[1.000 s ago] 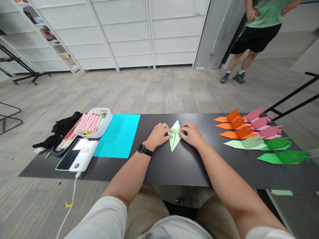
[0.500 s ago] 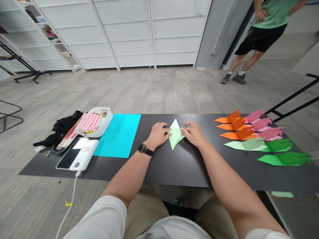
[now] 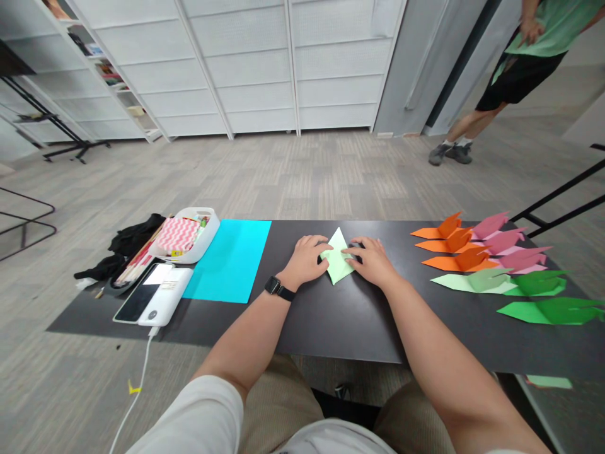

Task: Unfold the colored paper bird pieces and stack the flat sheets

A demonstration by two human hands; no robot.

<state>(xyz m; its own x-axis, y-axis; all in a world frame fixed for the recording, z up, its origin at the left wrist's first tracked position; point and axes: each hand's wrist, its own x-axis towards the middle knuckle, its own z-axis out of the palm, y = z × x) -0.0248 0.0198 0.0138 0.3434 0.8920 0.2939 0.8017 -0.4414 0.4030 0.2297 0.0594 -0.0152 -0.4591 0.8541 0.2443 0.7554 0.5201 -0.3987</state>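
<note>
At mid-bench [image 3: 340,325], on the dark top: one pale green folded paper [image 3: 338,260], diamond-shaped, lying with a point toward the far edge and another toward the wearer. Left hand [image 3: 307,258] at its left side, right hand [image 3: 372,260] at its right; both low, palms down, fingers loosely bent, a gap between thumb and forefinger on each. Fingertips of both touch the paper's side edges; whether they pinch it or only press it cannot be told. Black watch [image 3: 278,288] on the left wrist.

Right end of the bench: folded paper birds in close ranks. Three orange birds [image 3: 454,241], three pink birds [image 3: 503,241] just beside them; nearer the wearer, one pale green bird [image 3: 479,282] and two darker green birds [image 3: 551,311].

Left of the hands, well apart: bright blue sheet [image 3: 229,265], flat. Beyond its left edge, a white bin [image 3: 210,236] holding a pink-and-white zigzag packet [image 3: 176,234]; below that, a phone [image 3: 135,306] beside a white device [image 3: 165,296] with a white cable [image 3: 142,378] hanging off the near edge. Black cloth [image 3: 137,234] at far left.

Across the floor, upper right: a standing person [image 3: 524,79], green top, black shorts.
</note>
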